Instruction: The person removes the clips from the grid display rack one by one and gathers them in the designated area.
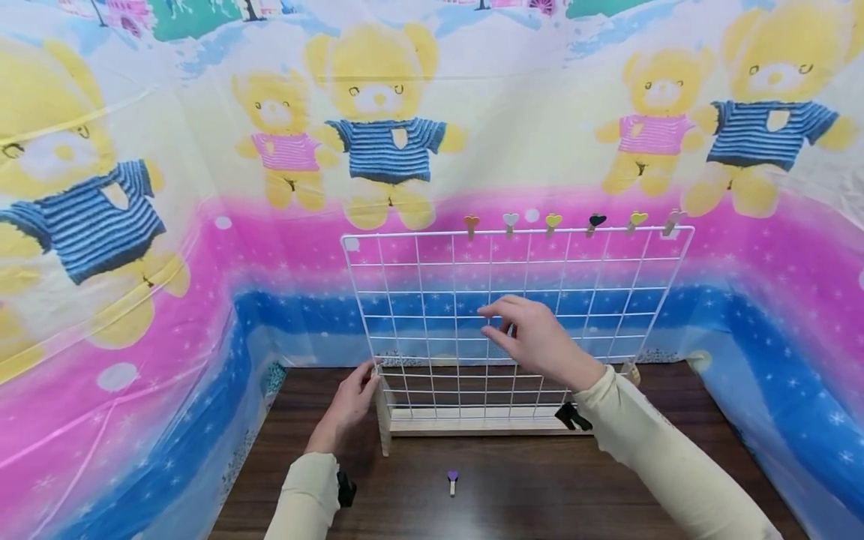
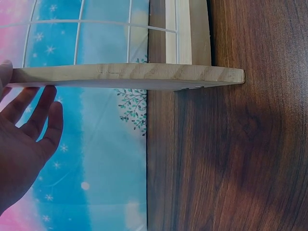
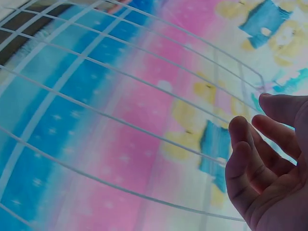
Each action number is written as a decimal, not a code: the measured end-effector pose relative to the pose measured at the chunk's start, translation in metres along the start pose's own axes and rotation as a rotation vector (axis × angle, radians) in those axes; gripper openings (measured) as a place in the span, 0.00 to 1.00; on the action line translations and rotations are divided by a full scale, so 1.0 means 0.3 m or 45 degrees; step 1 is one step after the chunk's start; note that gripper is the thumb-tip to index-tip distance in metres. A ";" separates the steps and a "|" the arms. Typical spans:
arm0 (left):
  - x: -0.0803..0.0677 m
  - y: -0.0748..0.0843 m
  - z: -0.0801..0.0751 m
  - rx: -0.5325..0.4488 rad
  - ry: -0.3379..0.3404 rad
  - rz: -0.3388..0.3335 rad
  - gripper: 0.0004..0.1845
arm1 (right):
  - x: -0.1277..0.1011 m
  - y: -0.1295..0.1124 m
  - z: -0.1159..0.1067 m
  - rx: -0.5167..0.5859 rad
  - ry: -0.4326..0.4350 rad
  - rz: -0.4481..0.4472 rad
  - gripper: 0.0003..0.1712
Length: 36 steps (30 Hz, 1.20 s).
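Observation:
A white wire grid (image 1: 456, 316) stands upright in a wooden base (image 1: 472, 426). My left hand (image 1: 351, 399) holds the left wooden side post (image 1: 382, 420), thumb on one face and fingers on the other, as the left wrist view shows. In front of the grid hovers my right hand (image 1: 533, 337), its fingers loosely bent and nothing between them. Along the grid's top wire sit several heart clothespins: an orange one (image 1: 471, 225), a white one (image 1: 510, 222), a dark one (image 1: 595, 223), two yellow ones and a pale one (image 1: 673, 221) near the right corner.
A purple heart clothespin (image 1: 453, 482) lies on the dark wooden table (image 1: 540, 487) in front of the base. Printed cloth with bears (image 1: 388, 150) hangs behind and at both sides. Black wrist mounts (image 1: 572, 417) are strapped at the sleeves.

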<state>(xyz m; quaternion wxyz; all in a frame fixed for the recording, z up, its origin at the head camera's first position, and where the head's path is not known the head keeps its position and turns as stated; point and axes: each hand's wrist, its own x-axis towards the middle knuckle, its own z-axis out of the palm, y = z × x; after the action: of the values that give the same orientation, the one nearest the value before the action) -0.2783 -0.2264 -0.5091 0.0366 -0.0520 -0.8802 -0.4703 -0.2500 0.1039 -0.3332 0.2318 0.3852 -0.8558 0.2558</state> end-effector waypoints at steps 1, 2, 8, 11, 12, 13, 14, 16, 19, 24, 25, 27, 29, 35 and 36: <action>0.001 0.000 -0.001 -0.003 0.001 0.002 0.21 | 0.012 -0.006 -0.012 0.007 0.023 -0.015 0.16; 0.002 -0.001 -0.001 -0.005 0.002 0.005 0.21 | 0.023 -0.011 -0.024 0.011 0.048 -0.029 0.17; 0.003 -0.002 -0.003 -0.005 -0.002 0.024 0.20 | 0.079 -0.048 -0.085 0.069 0.148 -0.023 0.19; 0.003 -0.001 -0.004 -0.001 -0.006 0.023 0.20 | 0.107 -0.063 -0.105 0.106 0.198 -0.009 0.19; 0.002 0.001 -0.005 -0.002 -0.007 0.021 0.20 | 0.117 -0.067 -0.111 0.121 0.220 -0.008 0.19; 0.002 0.001 -0.005 -0.002 -0.008 0.020 0.20 | 0.128 -0.070 -0.116 0.132 0.242 -0.009 0.20; 0.002 0.001 -0.005 -0.002 -0.009 0.021 0.20 | 0.140 -0.074 -0.121 0.139 0.270 -0.013 0.20; 0.003 0.001 -0.005 -0.003 -0.010 0.022 0.20 | 0.163 -0.080 -0.130 0.155 0.325 -0.023 0.21; 0.003 0.001 -0.005 0.000 -0.006 0.028 0.20 | 0.196 -0.087 -0.142 0.146 0.395 -0.035 0.21; 0.003 0.000 -0.008 0.004 -0.011 0.025 0.20 | 0.239 -0.093 -0.154 0.140 0.367 0.066 0.23; 0.003 -0.001 -0.008 0.009 -0.013 0.025 0.20 | 0.247 -0.094 -0.156 0.136 0.341 0.097 0.23; 0.002 -0.002 -0.008 0.009 -0.016 0.023 0.20 | 0.262 -0.094 -0.158 0.120 0.287 0.157 0.24; 0.001 -0.002 -0.008 0.010 -0.015 0.023 0.20 | 0.279 -0.089 -0.156 0.120 0.243 0.204 0.25; 0.000 0.003 -0.011 0.013 -0.010 0.026 0.21 | 0.316 -0.070 -0.141 0.167 0.162 0.307 0.25; 0.000 0.003 -0.011 0.013 -0.010 0.025 0.21 | 0.320 -0.069 -0.140 0.173 0.153 0.319 0.25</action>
<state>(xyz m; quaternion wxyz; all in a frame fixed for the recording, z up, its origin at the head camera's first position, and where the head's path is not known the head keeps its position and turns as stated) -0.2781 -0.2286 -0.5066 0.0380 -0.0621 -0.8822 -0.4652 -0.2827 0.0660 -0.2389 0.2223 0.2740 -0.8625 0.3626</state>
